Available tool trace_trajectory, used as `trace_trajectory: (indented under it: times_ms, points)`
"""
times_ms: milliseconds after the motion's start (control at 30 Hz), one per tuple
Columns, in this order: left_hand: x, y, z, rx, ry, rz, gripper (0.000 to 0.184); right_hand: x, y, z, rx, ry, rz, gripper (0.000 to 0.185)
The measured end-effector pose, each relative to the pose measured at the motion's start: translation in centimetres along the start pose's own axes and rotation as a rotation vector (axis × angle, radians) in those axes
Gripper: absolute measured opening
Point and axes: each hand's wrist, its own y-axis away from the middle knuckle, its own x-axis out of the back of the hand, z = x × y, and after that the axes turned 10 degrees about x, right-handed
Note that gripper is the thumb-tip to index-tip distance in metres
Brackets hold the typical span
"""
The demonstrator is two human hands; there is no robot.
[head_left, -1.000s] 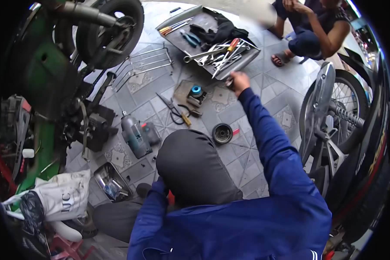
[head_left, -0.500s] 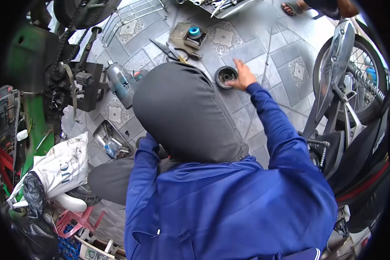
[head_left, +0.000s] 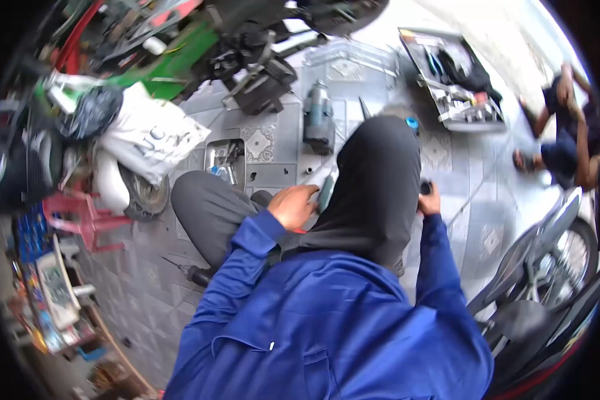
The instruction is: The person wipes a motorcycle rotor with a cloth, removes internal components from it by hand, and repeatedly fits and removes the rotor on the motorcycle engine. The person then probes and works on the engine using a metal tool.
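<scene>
My right hand is closed around a dark round part, beside the outer side of my raised knee, which hides much of it. My left hand is over my lap between my legs, its fingers apart with nothing visible in them. Just past its fingertips is a greenish tool, partly behind my thigh. A grey-blue power tool is on the tiles beyond. Behind my knee shows a blue roll.
A small metal tray holds parts on the floor. A toolbox is ahead right, near a seated person. Motorcycle parts stand at right; a white bag and a pink plastic stool are left.
The view has turned to the right. My right hand has gone from reaching at the dark round part to closing on it near my knee. My left hand has come into view.
</scene>
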Motion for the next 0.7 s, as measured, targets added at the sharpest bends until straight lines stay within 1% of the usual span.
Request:
trace_trajectory:
  times_ms: [33, 67, 100, 133, 167, 200, 233, 267, 300, 333, 367, 400, 433, 467, 500, 533, 600, 633, 667, 700]
  points:
    - [0.5, 0.9, -1.1, 0.017, 0.026, 0.020, 0.044, 2.9, 0.3, -5.5, -0.224, -0.321, -0.073, 0.076]
    - [1.3, 1.8, -1.2, 0.047, 0.071, 0.084, 0.044, 4.1, 1.0, -8.0, -0.309, -0.659, -0.001, 0.061]
    - [2.7, 2.8, -0.8, 0.048, 0.020, 0.053, 0.042, 4.5, 1.4, -6.5, -0.307, -0.861, 0.117, 0.055]
    - [3.9, 3.6, -0.7, 0.047, -0.031, 0.017, 0.041, 5.8, 1.7, -8.6, -0.423, -1.116, 0.115, 0.061]
    - [4.8, 4.1, -0.9, -0.007, -0.038, 0.031, 0.044, 7.3, 1.8, -10.7, -0.416, -1.300, 0.036, 0.073]
    - [6.0, 4.5, -0.4, 0.011, 0.000, 0.070, 0.044, 8.6, 1.9, -13.7, -0.363, -1.331, 0.024, 0.077]
    - [7.5, 4.8, 0.5, -0.039, 0.014, 0.057, 0.046, 9.8, 2.0, -16.5, -0.320, -1.365, 0.024, 0.081]
    - [8.4, 4.7, 0.9, -0.098, 0.021, 0.036, 0.047, 10.6, 1.5, -19.2, -0.229, -1.458, -0.011, 0.084]
    - [9.1, 4.3, 1.1, -0.173, 0.041, 0.078, 0.048, 11.1, 1.1, -22.8, -0.138, -1.555, -0.038, 0.087]
    - [10.2, 3.6, 1.6, -0.202, 0.060, 0.021, 0.049, 11.4, 0.6, -26.5, -0.018, -1.730, -0.054, 0.091]
    - [11.7, 3.2, 2.5, -0.234, 0.078, -0.037, 0.050, 11.9, -0.5, -29.5, 0.070, -1.643, -0.011, 0.092]
    - [12.9, 2.3, 2.8, -0.291, 0.036, -0.034, 0.050, 12.2, -1.4, -31.3, 0.157, -1.551, 0.031, 0.094]
    - [13.8, 1.0, 2.9, -0.323, 0.101, -0.066, 0.050, 13.1, -3.1, -31.2, 0.287, -1.525, -0.153, 0.094]
    - [14.7, -0.3, 3.0, -0.355, 0.167, -0.100, 0.050, 12.7, -3.4, -33.7, 0.291, -1.506, -0.075, 0.094]
    - [15.1, -1.9, 2.9, -0.376, 0.247, -0.076, 0.049, 12.3, -3.7, -37.0, 0.294, -1.486, 0.003, 0.095]
    - [15.5, -3.5, 2.8, -0.378, 0.377, -0.075, 0.045, 12.2, -4.7, -39.5, 0.324, -1.579, -0.152, 0.097]
    - [15.5, -6.2, 2.3, -0.308, 0.778, -0.057, 0.036, 9.8, -5.1, -45.2, 0.332, -1.645, -0.239, 0.080]
    - [14.8, -7.4, 1.9, -0.232, 1.006, -0.010, 0.031, 9.2, -6.4, -45.4, 0.308, -1.657, -0.389, 0.072]
    - [14.0, -8.1, 1.6, -0.151, 1.236, 0.040, 0.026, 7.8, -6.6, -47.0, 0.290, -1.589, -0.376, 0.071]
    - [12.8, -8.7, 1.6, -0.064, 1.311, 0.245, 0.026, 6.2, -6.8, -48.7, 0.272, -1.519, -0.367, 0.070]
